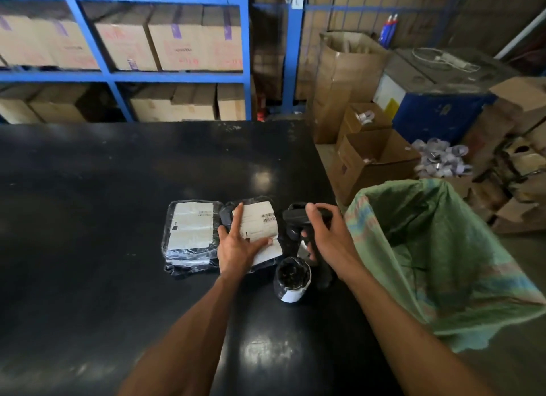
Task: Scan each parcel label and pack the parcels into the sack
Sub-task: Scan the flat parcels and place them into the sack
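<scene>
The left hand (239, 245) presses flat, fingers straight, on the black plastic parcel's white label (260, 227), likely steadying it for scanning. The right hand (325, 236) grips the black handheld scanner (295, 218) at its three o'clock. The open green woven sack (443, 248) waits farther toward three o'clock.

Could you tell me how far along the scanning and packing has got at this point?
Done: nothing that shows; I cannot see any parcel inside the green sack. In hand: the right hand grips the scanner while the left hand lies with straight fingers on the middle parcel, label up. Left: that parcel, the flat parcel to its left and the round parcel nearer the person, all on the black table.
</scene>
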`<state>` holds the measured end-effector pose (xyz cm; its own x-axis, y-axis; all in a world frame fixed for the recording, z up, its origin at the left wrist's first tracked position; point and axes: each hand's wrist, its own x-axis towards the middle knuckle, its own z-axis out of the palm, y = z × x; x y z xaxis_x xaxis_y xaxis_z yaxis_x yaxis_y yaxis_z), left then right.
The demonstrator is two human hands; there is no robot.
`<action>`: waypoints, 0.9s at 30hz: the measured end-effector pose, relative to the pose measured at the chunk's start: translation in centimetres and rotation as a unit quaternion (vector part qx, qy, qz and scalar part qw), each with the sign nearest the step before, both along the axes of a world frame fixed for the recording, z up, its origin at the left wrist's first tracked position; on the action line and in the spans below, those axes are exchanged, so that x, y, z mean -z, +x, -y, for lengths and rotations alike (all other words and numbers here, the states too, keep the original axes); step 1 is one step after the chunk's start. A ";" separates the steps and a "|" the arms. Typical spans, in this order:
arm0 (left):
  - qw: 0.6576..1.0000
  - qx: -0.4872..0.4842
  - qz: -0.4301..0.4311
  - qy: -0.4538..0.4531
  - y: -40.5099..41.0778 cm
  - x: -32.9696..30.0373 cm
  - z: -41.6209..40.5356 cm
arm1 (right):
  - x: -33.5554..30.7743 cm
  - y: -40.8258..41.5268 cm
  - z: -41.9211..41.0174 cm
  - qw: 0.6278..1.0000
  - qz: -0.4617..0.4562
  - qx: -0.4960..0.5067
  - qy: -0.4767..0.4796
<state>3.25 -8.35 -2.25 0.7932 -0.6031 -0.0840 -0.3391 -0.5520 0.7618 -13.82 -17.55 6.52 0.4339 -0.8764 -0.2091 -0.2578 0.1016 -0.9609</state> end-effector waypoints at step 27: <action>0.990 -0.108 0.051 -0.072 2.3 -3.5 -4.6 | 2.5 -0.1 -6.2 0.984 -0.041 -0.174 0.001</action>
